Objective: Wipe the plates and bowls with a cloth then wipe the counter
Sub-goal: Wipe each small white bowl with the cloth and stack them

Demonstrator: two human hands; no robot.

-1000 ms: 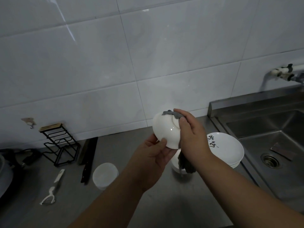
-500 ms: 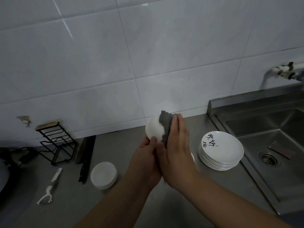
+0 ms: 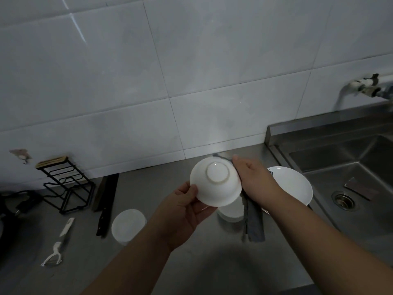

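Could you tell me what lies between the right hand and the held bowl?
A grey cloth: the head view shows it peeking out beyond the right hand at the rim of the bowl and hanging below the wrist.

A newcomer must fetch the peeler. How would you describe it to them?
Find the black wire rack by the tiled wall. On the counter in front of it lies the peeler, left of the dark knife; only it has a white handle and forked head.
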